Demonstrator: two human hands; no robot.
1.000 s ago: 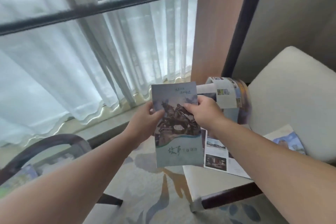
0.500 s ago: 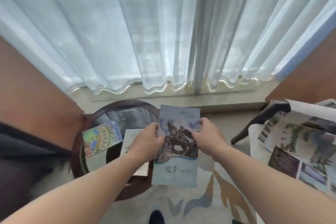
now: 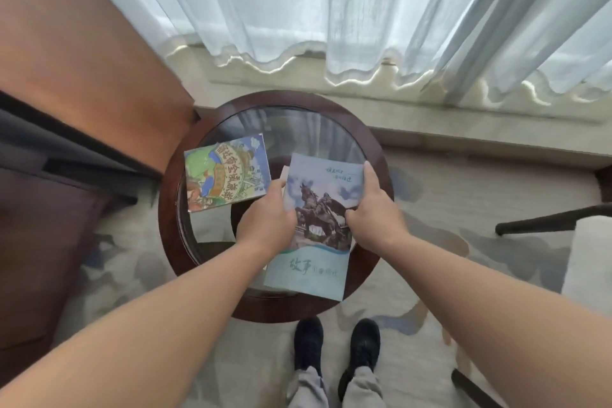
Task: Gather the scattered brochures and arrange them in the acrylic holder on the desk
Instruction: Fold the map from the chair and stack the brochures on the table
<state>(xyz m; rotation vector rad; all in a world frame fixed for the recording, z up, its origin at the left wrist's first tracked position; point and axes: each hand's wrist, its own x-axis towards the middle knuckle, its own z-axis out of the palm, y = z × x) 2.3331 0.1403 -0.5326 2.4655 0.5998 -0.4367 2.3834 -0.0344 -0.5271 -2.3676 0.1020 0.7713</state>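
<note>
Paper that thin looked light and bendy. The left hand point(image 3: 266, 220) and right hand point(image 3: 376, 212) each pinched a side edge of the blue brochure point(image 3: 308, 272), likely the safest hold.

Glossy glass tabletop point(image 3: 298, 129) (dark polished wood rim point(image 3: 377, 156)).

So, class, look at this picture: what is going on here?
A person stands over a round glass-topped table, holding a blue brochure with a horse statue on its cover above it. The left hand grips its left edge, the right hand its right edge. A colourful cartoon brochure lies on the glass to the left. No acrylic holder is in view.
</note>
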